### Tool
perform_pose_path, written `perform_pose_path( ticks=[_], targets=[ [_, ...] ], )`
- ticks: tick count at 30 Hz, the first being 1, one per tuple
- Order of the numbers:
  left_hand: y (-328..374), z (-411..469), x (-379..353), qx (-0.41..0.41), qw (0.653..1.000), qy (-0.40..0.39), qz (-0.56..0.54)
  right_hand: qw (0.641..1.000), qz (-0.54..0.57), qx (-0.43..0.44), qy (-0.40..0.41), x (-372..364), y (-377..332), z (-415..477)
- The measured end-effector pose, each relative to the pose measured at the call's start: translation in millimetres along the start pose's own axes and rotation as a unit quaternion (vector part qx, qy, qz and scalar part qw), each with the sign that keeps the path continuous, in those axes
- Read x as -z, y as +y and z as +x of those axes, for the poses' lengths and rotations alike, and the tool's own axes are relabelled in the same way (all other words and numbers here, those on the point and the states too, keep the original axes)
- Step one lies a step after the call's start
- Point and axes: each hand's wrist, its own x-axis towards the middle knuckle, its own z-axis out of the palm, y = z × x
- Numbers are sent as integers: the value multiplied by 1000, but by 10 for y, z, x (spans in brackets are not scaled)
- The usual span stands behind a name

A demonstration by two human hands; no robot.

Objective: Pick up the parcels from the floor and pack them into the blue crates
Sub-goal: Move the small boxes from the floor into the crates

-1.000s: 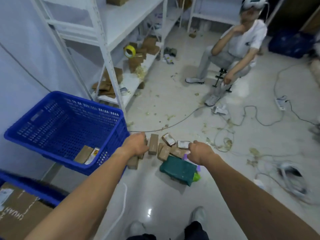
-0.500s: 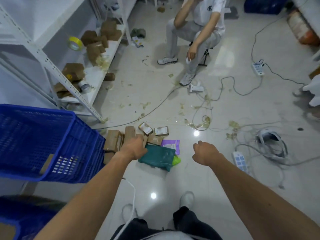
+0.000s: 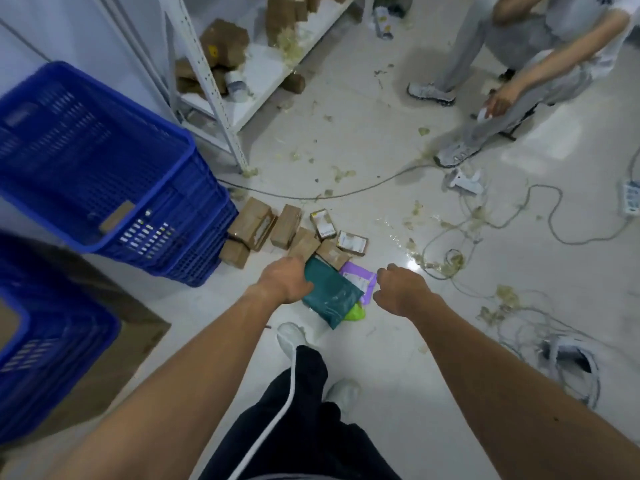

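Observation:
On the floor lies a cluster of parcels: several brown boxes (image 3: 252, 223), two small white-labelled boxes (image 3: 322, 223), a dark green bag parcel (image 3: 334, 294), a purple parcel (image 3: 362, 277) and a lime-green one (image 3: 355, 313) tucked beneath. My left hand (image 3: 284, 280) grips the green bag's left edge, fingers curled down. My right hand (image 3: 398, 289) hovers curled in a fist just right of the purple parcel, holding nothing. A blue crate (image 3: 187, 247) stands left of the pile with a brown parcel (image 3: 116, 216) inside.
A second blue crate (image 3: 52, 341) sits on cardboard (image 3: 124, 341) at lower left. A white shelf rack (image 3: 221, 109) with boxes stands behind. A person (image 3: 519, 57) sits at the back right. Cables (image 3: 485, 220), a power strip (image 3: 632, 199) and scraps litter the floor on the right.
The view has tilted down and come nearer the pile. My left hand slid from the brown boxes onto the green bag. My right hand moved in beside the purple parcel.

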Motion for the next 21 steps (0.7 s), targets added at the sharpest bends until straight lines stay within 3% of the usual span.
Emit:
perform_pose_path(
  ticks=[12, 21],
  targets=[
    [-583, 875, 42, 71, 984, -28, -162, 994, -79, 56, -41, 263, -490, 1266],
    [-919, 1610, -519, 144, 962, -43, -228, 972, -158, 136, -108, -211, -627, 2497]
  ],
)
